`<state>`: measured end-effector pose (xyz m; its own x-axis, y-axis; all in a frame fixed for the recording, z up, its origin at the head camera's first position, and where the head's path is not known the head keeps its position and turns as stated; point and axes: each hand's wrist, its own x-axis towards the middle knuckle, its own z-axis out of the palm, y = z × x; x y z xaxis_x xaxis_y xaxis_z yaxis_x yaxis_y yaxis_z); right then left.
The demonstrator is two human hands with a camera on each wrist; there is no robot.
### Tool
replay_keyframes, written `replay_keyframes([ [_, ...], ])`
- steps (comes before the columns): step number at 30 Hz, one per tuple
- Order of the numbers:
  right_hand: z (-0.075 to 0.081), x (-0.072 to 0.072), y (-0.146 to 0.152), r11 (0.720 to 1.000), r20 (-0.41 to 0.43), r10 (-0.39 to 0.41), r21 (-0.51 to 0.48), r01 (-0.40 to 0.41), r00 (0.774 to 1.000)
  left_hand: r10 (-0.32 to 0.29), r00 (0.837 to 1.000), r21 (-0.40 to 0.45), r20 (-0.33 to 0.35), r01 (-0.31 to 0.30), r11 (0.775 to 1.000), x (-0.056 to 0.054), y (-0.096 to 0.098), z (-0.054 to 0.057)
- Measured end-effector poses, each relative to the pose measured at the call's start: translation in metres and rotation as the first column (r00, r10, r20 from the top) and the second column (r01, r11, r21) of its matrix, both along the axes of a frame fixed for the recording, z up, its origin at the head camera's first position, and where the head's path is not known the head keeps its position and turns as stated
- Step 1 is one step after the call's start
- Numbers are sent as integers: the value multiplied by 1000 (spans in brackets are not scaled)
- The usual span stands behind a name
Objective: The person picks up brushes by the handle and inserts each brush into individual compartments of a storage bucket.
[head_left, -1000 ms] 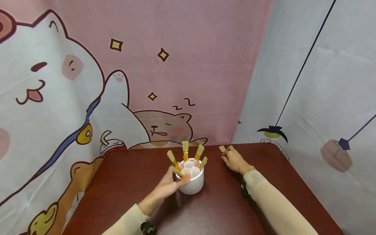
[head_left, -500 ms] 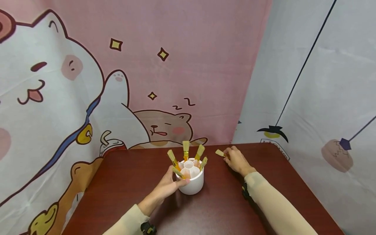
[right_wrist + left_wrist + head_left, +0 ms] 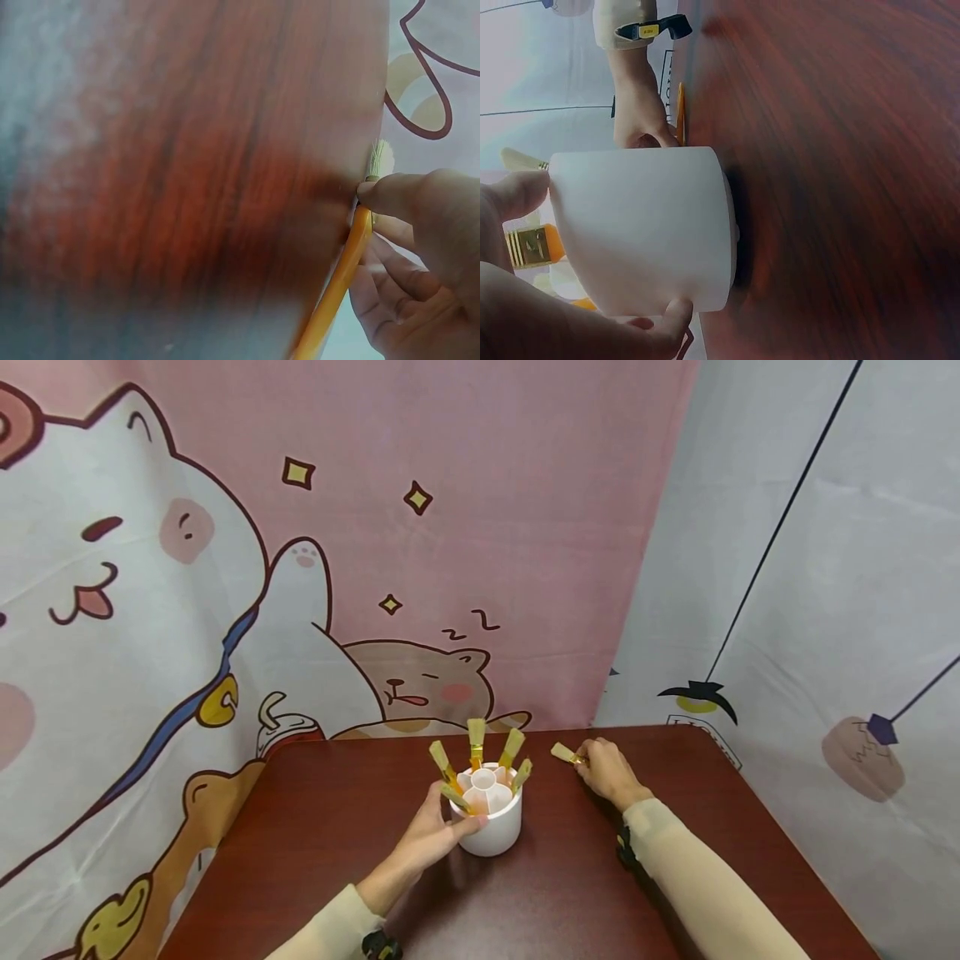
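My left hand [image 3: 426,837] grips the side of a white round brush holder [image 3: 497,837], thumb near its rim and fingers round the far side. Several flat paintbrushes [image 3: 477,737] with pale bristles and orange handles stand fanned out in its compartments. Over to the right, my right hand [image 3: 606,770] pinches one more paintbrush [image 3: 562,752] near its metal band, between thumb and fingers. In the right wrist view that brush's orange handle [image 3: 337,296] slants down past the fingers, low over the tabletop. The left wrist view shows the holder's smooth wall [image 3: 645,225] upright on the table.
The dark red wooden table [image 3: 322,827] ends at a back edge just beyond the right hand. Behind it hangs a cartoon-printed cloth [image 3: 525,527], with a pale cloth on the right. Both wrists carry black camera straps [image 3: 381,945].
The paintbrush at the right hand has swung so its bristles lie further left and more of its metal band shows. The right hand shifted slightly right. The left hand and holder stayed put.
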<state>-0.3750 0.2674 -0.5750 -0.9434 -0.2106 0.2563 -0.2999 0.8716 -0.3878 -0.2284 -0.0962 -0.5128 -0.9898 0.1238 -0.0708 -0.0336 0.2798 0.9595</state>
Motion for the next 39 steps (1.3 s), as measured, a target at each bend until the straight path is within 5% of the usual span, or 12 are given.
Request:
replay_keyframes([
  [10,10,9,0,999,-44,-14,-34,13,999,97,991,-78,-93,-104,992,2,8,0],
  [39,95,94,-34,963,-177,54,-250,-98,983,82,995,-88,-49,-86,992,6,5,-1],
])
